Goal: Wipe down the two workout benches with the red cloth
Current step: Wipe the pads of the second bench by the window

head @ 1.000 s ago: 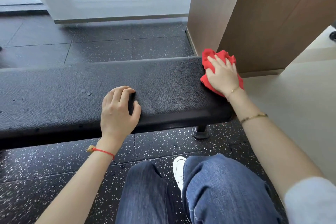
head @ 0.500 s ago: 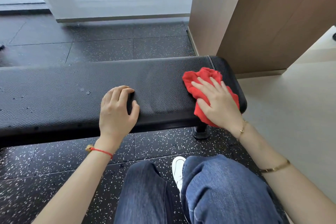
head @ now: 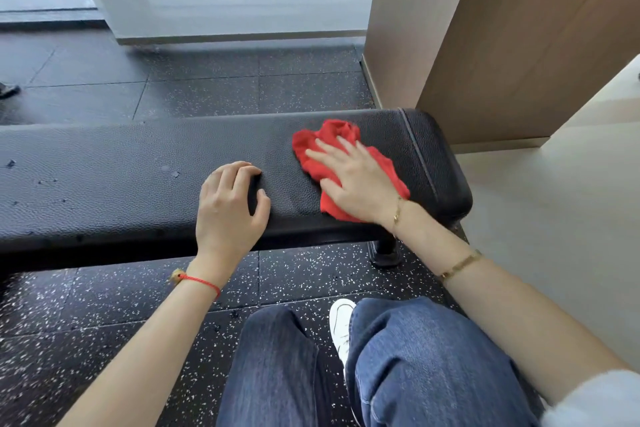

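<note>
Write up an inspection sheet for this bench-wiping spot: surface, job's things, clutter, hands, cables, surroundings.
Surface: black padded bench, textured top with small specks and marks toward its left part.
Job's things: red cloth, bunched, lying on the bench near its right end.
Clutter: nothing seen.
Hands: right hand presses flat on the cloth; left hand rests on the bench top, fingers curled, holding nothing.
Cables: nothing seen.
Surroundings: speckled rubber floor, wood-panelled column, glass wall behind.
</note>
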`<act>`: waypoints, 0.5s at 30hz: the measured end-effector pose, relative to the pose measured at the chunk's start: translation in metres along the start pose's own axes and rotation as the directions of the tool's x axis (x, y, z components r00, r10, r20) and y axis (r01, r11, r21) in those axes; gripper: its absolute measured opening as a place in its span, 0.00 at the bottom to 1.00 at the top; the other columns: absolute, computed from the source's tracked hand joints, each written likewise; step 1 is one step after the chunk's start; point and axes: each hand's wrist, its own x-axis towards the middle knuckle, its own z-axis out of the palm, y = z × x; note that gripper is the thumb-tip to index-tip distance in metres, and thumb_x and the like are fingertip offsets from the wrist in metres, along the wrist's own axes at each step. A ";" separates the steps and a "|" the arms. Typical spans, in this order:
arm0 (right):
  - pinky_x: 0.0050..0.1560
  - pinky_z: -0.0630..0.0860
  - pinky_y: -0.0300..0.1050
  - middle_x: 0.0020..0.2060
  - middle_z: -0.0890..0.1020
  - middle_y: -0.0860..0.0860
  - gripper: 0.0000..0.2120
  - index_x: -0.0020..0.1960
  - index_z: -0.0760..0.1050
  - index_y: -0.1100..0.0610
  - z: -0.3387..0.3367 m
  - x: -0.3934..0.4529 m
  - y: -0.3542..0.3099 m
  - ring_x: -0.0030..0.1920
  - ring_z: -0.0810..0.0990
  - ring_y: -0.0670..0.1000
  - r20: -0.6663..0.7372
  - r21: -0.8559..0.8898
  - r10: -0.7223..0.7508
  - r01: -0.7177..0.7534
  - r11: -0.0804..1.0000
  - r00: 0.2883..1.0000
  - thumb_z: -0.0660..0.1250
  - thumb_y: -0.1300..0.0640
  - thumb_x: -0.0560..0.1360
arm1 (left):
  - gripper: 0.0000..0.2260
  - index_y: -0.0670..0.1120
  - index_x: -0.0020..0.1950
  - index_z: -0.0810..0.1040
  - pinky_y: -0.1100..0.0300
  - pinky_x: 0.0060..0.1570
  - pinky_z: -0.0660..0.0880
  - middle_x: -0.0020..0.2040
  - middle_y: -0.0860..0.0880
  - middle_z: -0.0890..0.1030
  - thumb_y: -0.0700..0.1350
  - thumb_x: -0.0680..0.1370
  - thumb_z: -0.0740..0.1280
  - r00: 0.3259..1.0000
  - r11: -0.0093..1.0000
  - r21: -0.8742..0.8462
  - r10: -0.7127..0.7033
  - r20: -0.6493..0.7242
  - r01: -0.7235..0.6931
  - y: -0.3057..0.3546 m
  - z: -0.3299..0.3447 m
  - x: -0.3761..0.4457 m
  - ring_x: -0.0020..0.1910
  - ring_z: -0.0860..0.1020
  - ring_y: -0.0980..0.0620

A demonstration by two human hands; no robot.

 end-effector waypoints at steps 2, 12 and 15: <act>0.78 0.46 0.53 0.76 0.62 0.43 0.26 0.75 0.63 0.44 -0.001 -0.022 0.002 0.78 0.55 0.52 0.011 0.003 -0.088 0.088 0.996 0.996 0.61 0.50 0.77 | 0.12 0.44 0.58 0.77 0.48 0.65 0.70 0.59 0.46 0.79 0.45 0.76 0.64 1.000 1.000 -0.003 0.004 -0.003 -0.004 -0.001 0.000 0.000 0.61 0.75 0.42; 0.78 0.45 0.54 0.77 0.59 0.45 0.25 0.76 0.61 0.44 -0.019 0.021 0.066 0.78 0.55 0.55 -0.097 -0.022 0.351 -0.355 0.935 0.931 0.56 0.49 0.79 | 0.12 0.43 0.58 0.77 0.48 0.65 0.70 0.59 0.45 0.79 0.46 0.76 0.63 1.000 1.000 0.009 -0.011 0.002 0.011 0.001 0.000 0.001 0.61 0.75 0.42; 0.78 0.43 0.53 0.78 0.59 0.45 0.26 0.76 0.60 0.44 -0.009 0.032 0.031 0.78 0.53 0.55 -0.050 -0.027 0.217 -0.218 0.976 0.975 0.56 0.49 0.79 | 0.12 0.43 0.58 0.77 0.48 0.65 0.70 0.59 0.45 0.79 0.45 0.76 0.63 1.000 1.000 0.015 -0.006 0.000 0.006 0.002 0.000 0.000 0.61 0.75 0.42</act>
